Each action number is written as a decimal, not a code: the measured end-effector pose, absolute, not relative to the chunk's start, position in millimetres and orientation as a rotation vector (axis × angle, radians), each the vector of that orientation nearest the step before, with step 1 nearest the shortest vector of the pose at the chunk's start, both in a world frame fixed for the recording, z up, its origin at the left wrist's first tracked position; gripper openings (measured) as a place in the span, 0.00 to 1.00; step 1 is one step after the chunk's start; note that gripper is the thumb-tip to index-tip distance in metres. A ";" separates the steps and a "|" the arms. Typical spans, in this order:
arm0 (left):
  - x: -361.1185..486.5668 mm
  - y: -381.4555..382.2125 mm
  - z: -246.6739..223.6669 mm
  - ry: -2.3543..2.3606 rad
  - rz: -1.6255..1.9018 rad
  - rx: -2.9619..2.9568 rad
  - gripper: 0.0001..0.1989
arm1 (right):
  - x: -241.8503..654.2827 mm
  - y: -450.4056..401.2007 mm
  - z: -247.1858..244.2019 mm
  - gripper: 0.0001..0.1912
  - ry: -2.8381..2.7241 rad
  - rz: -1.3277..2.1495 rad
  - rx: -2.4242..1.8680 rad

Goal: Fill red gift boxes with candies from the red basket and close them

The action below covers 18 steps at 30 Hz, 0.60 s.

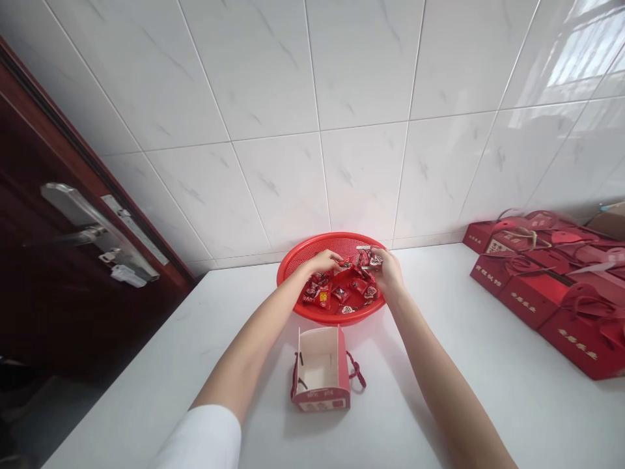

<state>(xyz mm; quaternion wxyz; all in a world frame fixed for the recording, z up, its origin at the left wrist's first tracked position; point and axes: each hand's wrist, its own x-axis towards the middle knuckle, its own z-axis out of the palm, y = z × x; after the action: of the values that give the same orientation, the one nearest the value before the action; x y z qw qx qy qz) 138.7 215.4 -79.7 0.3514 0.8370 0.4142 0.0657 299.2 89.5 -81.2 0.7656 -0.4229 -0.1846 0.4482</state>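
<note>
Red mesh basket, glossy wrapped sweets, right hand pinching packets, left hand perhaps gripping one

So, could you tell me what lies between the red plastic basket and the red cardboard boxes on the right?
Between the basket and the boxes, the head view shows bare white tabletop, with the right forearm passing over it near the basket.

The sole view is worn on the person's head, looking forward and steeply down across a white flat-topped desk to a white marbled tile wall. It sits fairly near, wide enough to catch a dark-red wooden door at frame left.
</note>
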 end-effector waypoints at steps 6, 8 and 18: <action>111.4 220.0 -69.6 1.025 0.270 2.046 0.11 | 297.5 87.7 -79.3 0.08 -0.388 0.978 -0.915; 102.6 221.0 -68.7 1.043 0.245 2.018 0.12 | 296.9 86.7 -78.1 0.08 -0.383 0.977 -0.915; 92.4 229.2 -80.6 1.388 0.117 2.021 0.11 | 297.2 86.1 -77.3 0.08 -0.414 0.979 -0.920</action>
<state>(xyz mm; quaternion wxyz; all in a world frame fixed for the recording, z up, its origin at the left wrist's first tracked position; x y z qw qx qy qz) 92.4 229.2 -80.6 0.3367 0.7754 0.5323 0.0448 297.2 86.1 -77.3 0.7631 -0.4231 -0.1902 0.4500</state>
